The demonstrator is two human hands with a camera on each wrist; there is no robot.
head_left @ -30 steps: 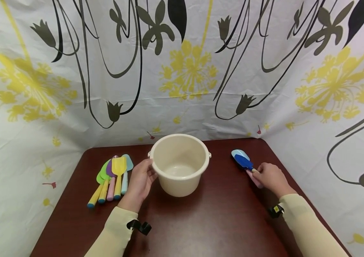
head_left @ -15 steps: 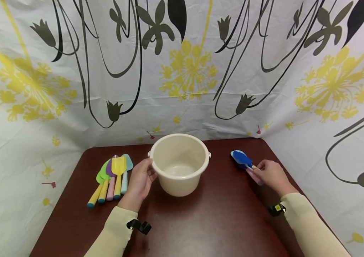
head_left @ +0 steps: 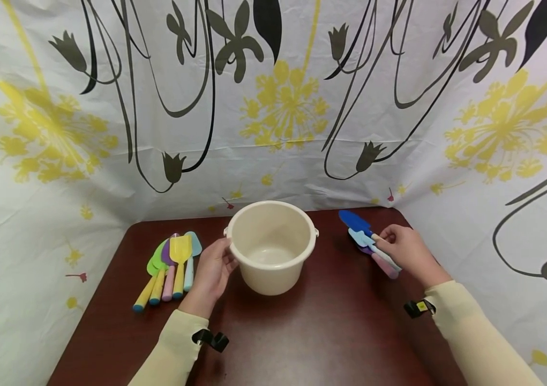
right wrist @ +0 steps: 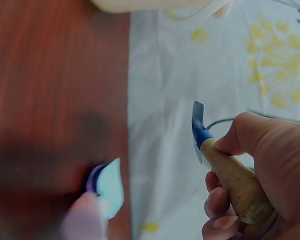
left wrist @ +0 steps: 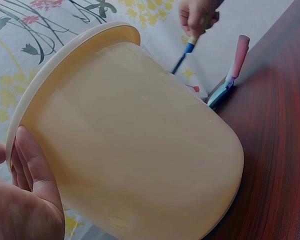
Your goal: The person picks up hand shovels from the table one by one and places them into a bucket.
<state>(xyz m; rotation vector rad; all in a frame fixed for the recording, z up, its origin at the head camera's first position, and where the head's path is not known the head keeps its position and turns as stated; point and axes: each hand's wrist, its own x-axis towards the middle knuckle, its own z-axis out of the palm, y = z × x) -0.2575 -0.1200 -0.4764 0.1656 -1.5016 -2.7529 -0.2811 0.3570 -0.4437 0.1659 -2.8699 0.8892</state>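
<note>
Bucket (head_left: 271, 246) steadied by flat left hand (head_left: 212, 273), right hand (head_left: 405, 252) gripping blue trowel (head_left: 354, 221), no legible writing.

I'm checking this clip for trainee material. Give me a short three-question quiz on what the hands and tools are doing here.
1. True or false: the right hand grips the blue scoop clear of the table.
2. What does the left hand touch? A) the cream bucket B) the yellow scoop C) nothing
3. Fill in: below the blue scoop a light-blue scoop with a ____ handle lies on the table.

Key: 1 true; 2 A, its fingers rest on the bucket's side; 3 pink.
</note>
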